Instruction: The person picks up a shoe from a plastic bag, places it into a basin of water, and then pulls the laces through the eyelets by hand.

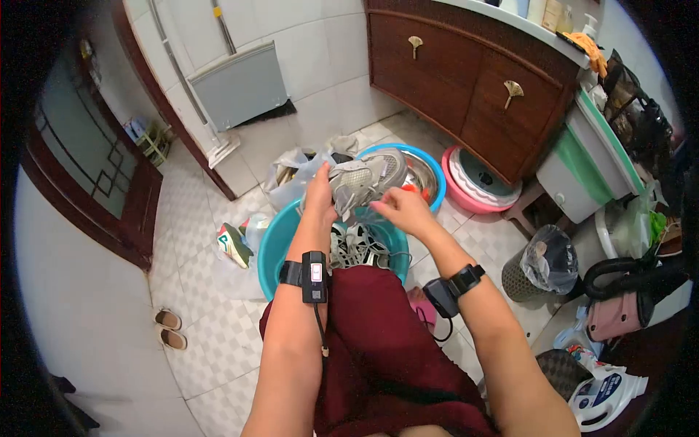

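A grey sneaker [368, 175] is held up over a teal basin [273, 244]. My left hand [319, 195] is closed on its left end. My right hand [404, 210] is beside the shoe's lower right side, with thumb and fingers pinched together; what they hold, if anything, is too small to make out. More shoes with laces [358, 246] lie in the teal basin below. Just behind the sneaker is a blue basin [438, 175] with a metal bowl and something orange-red in it.
Plastic bags [285, 175] lie behind the teal basin. Left of it are a green and white package [233, 245] and slippers [170, 329]. To the right are a pink basin [477, 207], a trash bin [520, 273], a wooden cabinet [466, 73] and a detergent bottle [603, 397].
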Motion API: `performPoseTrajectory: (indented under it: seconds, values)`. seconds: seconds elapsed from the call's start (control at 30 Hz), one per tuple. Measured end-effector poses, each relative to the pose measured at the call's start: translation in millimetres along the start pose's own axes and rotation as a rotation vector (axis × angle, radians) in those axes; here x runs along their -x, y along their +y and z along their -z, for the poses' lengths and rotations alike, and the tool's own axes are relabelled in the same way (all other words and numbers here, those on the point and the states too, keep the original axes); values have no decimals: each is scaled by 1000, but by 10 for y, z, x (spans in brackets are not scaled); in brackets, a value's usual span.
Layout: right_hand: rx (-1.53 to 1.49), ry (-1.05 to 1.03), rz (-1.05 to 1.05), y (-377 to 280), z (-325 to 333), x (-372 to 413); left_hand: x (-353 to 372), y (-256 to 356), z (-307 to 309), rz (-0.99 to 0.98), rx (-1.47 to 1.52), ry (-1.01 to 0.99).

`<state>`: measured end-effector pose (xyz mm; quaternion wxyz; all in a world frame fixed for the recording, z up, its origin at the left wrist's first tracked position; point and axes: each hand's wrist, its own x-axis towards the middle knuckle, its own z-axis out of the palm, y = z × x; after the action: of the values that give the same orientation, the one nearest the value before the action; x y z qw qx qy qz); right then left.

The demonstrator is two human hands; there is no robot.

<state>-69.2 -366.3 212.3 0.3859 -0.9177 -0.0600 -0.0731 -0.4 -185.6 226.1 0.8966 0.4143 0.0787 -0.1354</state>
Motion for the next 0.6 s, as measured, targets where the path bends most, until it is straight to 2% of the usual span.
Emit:
performPoseTrajectory:
  seconds: [0.1, 0.2, 0.3, 0.43, 0.6]
  values:
    - [225, 61, -13, -109, -109, -83, -69, -35, 47, 44, 14, -34]
    - [173, 170, 0, -56, -175, -114, -96, -39, 76, 51, 25, -6]
    - [39, 62, 127, 6, -85, -56, -89, 5, 68, 13, 54, 32]
    - [-365, 125, 125, 228, 105, 149, -126, 68, 150, -102, 123, 84]
    - [-546, 103, -103, 449, 244, 251, -137, 131, 240, -111, 138, 84]
